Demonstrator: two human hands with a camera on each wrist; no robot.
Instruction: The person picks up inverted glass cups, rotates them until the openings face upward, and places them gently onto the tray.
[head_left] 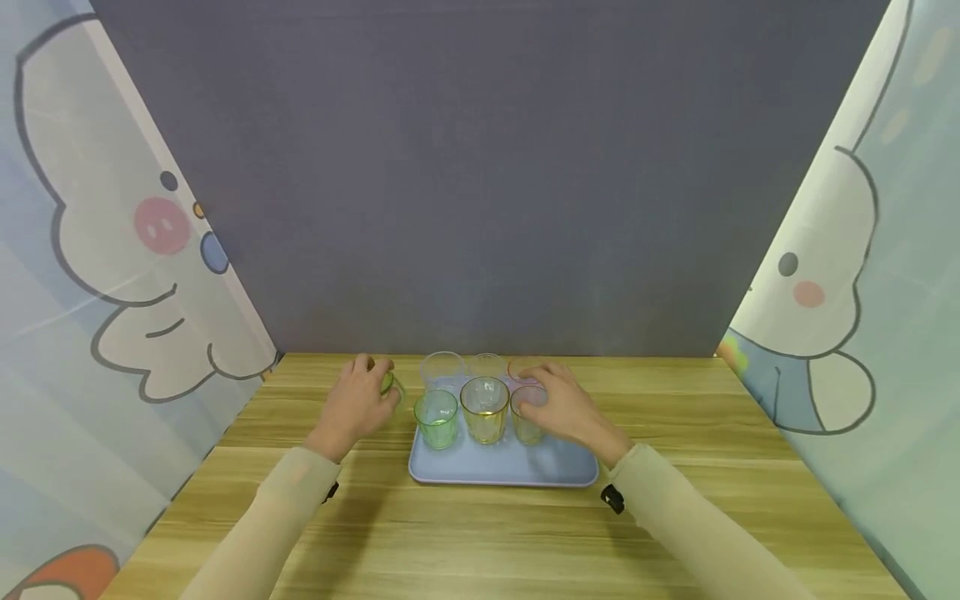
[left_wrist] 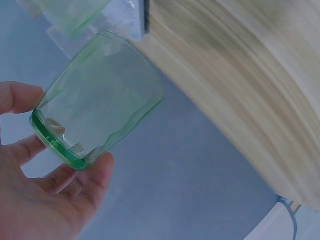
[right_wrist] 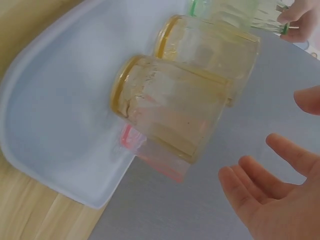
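A wooden desk [head_left: 675, 500] carries a blue tray [head_left: 502, 467] of cups. Left of the tray, the left hand [head_left: 360, 404] grips a green cup [left_wrist: 100, 117], fingers curled round its base. The right hand [right_wrist: 272, 200] hovers spread beside a yellow cup [right_wrist: 170, 107] on the tray.

Wooden table [head_left: 675, 500], grey backdrop, cartoon-print curtains either side. Blue tray [head_left: 502, 468] at centre holds glasses: front row green glass [head_left: 436, 418], yellow glass [head_left: 484, 409], a third [head_left: 527, 427] under the right hand [head_left: 564, 410]; back row clear glass [head_left: 442, 368], another clear [head_left: 486, 364], red-rimmed glass [head_left: 521, 367]. Left hand [head_left: 358, 403], left of tray, grips a green-tinted glass [head_left: 388, 383] off the tray. Right hand's fingers spread over the front-right glass; actual grip not discernible.
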